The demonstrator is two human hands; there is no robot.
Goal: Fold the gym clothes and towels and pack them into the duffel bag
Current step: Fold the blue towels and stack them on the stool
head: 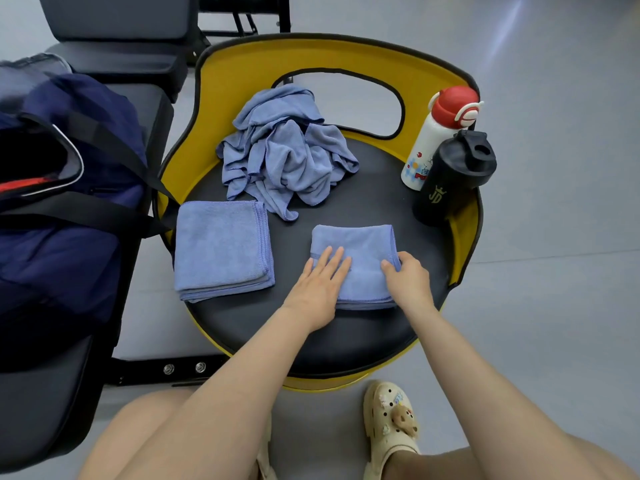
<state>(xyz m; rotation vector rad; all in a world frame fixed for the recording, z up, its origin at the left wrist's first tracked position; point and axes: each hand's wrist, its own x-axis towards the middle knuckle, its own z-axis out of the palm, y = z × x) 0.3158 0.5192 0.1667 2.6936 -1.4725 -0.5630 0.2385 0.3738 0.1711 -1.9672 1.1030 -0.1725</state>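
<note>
Bottles (446, 157) beside crumpled towels (284, 157)

I saw three lots of towels, all one periwinkle blue: a folded stack (221, 247), a folded one (360, 265), a crumpled heap (284, 157). The chair (239, 81) was yellow, edged black, its seat black. The duffel (69, 244) was navy with black straps. One bottle (433, 140) was white, red-capped, with small prints; the shaker (450, 178) black.
</note>
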